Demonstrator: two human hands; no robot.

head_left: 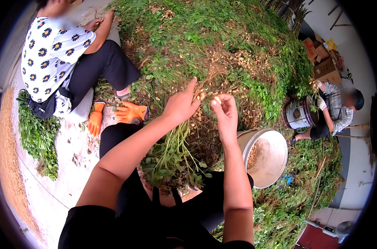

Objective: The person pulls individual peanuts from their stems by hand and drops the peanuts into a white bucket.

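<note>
My left hand is closed round the root end of a peanut plant. Its leafy stems hang down toward my lap, and thin brown roots spread beyond the fingers. Close beside it, my right hand pinches a pale peanut between thumb and fingertips. More peanuts cluster at the roots next to my left fingers. To the right of my right forearm stands a whitish bucket, tilted in view, with shelled-looking tan peanuts on its bottom, partly hidden by its rim.
Heaped peanut plants cover the ground ahead. Orange gloves lie at left near a seated person in a flowered shirt. At right, a person in a plaid shirt works by another bucket. Cardboard boxes stand behind.
</note>
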